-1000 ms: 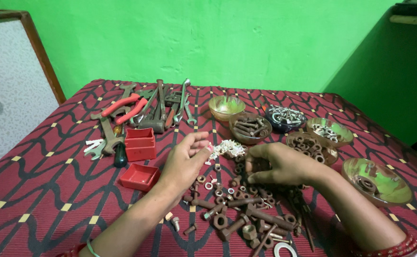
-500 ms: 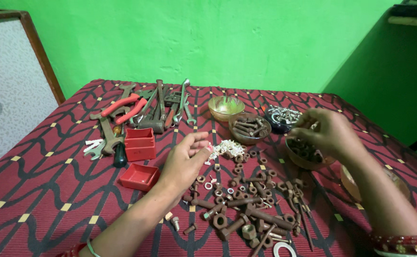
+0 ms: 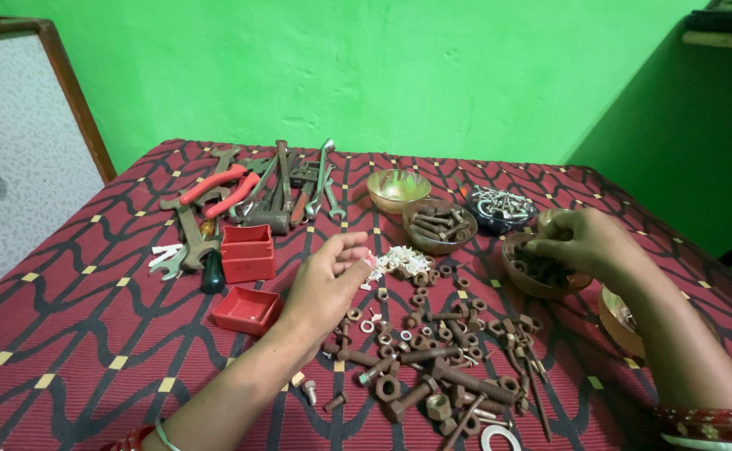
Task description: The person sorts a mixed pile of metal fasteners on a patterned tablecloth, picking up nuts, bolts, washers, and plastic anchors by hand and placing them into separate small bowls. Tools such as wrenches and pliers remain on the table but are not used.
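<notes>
**Rusty hardware, one hand at the bowl**

The landmark is the heap of rusty nuts and bolts (image 3: pixel 433 367) on the red patterned surface (image 3: pixel 73 334). The left hand (image 3: pixel 326 284) rests at the heap's upper left edge, fingers curled loosely together over a small pale piece; whether it actually pinches it I cannot tell. The right hand (image 3: pixel 579 240) hangs over the brown bowl of nuts (image 3: pixel 541 271), up and right of the heap, fingertips bunched and dipping inside; what they hold is hidden.

The pieces look hard, dense and rough with rust, so they should not slip; nuts are best pinched across the flats, bolts by the shank.

Counted: five bowls beyond and right of the heap, one partly hidden by the right forearm; two red plastic trays (image 3: pixel 246 250) left of it; one small pile of white pieces (image 3: pixel 399 259) at its top. A cluster of hand tools (image 3: pixel 257 196) lies farther up-left, too overlapped to count. The loose nuts and bolts are too many to count.
</notes>
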